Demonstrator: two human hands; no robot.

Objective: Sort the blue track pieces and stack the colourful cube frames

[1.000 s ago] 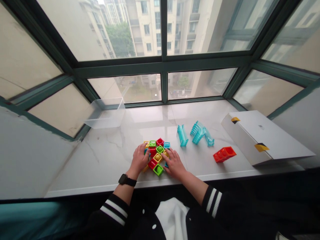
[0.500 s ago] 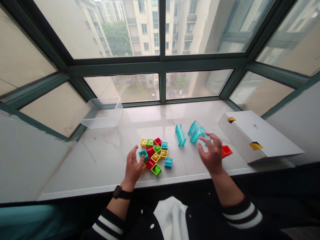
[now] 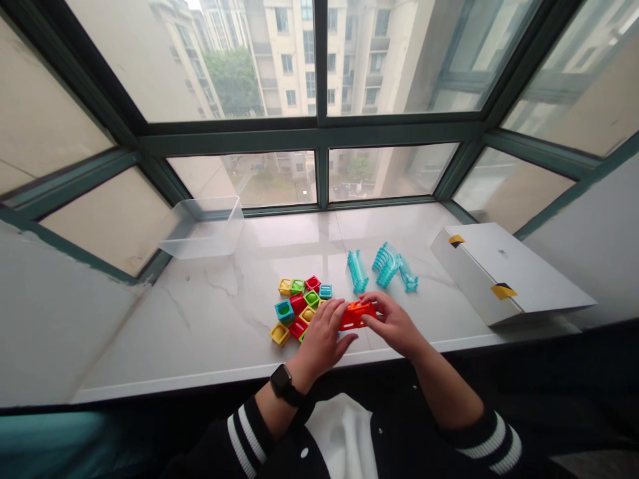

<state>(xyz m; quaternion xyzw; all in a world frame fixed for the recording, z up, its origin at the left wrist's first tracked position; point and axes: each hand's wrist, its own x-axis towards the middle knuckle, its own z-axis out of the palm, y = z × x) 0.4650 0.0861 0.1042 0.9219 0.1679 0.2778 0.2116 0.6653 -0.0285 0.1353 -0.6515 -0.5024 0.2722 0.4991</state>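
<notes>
Over surface (image 3: 200,339), holding red block (image 3: 353,317) in right hand (image 3: 393,324). Cupping left hand (image 3: 322,336) at its end, can't tell if gripping.

Glossy plast. blocks (image 3: 297,304), shiny red plast. pc. (image 3: 354,317), see-thru teal plast. pcs (image 3: 387,266), polished stone-look sill (image 3: 210,319)

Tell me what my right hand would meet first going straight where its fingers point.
Past the red piece it holds, your right hand would probably meet your left hand first, though depth is hard to judge.
</notes>
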